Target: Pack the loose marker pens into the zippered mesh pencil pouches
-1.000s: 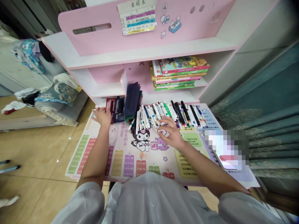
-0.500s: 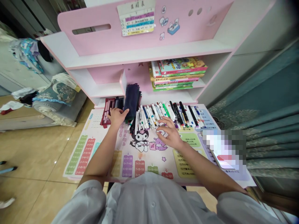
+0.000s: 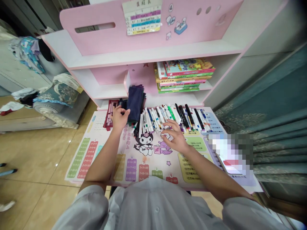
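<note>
My left hand (image 3: 119, 117) reaches over an open dark red pencil case (image 3: 109, 114) with pens in it, fingers curled against the dark blue pouch (image 3: 135, 102) that stands beside it. My right hand (image 3: 175, 138) lies on the printed desk mat (image 3: 134, 156), fingers spread, its fingertips touching the near ends of a long row of marker pens (image 3: 172, 116). The pens lie side by side across the back of the mat. Whether the left fingers grip anything is hidden.
A pink and white shelf unit (image 3: 148, 54) rises behind the desk, with a stack of books (image 3: 183, 75) in its lower right bay. A blurred-out patch (image 3: 231, 153) covers the desk's right end. A green curtain (image 3: 275, 121) hangs right; a cushion (image 3: 57, 95) lies left.
My left hand has moved right, from the far side of the red pencil case to the blue pouch. The right hand has stayed at the pens.
</note>
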{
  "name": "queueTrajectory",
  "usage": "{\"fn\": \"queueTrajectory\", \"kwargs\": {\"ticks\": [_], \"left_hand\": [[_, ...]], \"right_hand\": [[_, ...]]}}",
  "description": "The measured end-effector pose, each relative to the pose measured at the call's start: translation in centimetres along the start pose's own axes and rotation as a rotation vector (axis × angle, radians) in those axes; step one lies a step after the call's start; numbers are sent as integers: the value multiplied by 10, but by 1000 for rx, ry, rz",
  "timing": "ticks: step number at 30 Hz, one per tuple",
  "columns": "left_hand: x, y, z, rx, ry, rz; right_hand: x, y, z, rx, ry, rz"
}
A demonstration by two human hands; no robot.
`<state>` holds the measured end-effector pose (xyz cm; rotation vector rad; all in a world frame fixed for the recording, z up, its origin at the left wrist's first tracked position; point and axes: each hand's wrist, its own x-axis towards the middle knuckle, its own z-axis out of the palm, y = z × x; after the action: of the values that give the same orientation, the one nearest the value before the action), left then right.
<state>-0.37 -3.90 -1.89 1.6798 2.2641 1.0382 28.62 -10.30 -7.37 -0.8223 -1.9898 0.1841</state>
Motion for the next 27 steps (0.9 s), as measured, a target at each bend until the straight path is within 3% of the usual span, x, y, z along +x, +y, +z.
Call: {"fn": "queueTrajectory", "kwargs": {"ticks": [7,14,19,23,27], "left_hand": [[-37,13,-36,-39,-20,127],[-82,3,-67,-7,-85,307],[-96,-19,-70,66,-107,433],[-99,-39,-64,78,-96,531],[-100,-50,-62,106,-169,551]], "right_hand": [[1,1,-3,-19,32,-14],[3,1,-8,-35,136,72],[3,2,-14,-55,216,135],[3,4,-13,-30,150,155],[0,8,-8,35,91,196]]}}
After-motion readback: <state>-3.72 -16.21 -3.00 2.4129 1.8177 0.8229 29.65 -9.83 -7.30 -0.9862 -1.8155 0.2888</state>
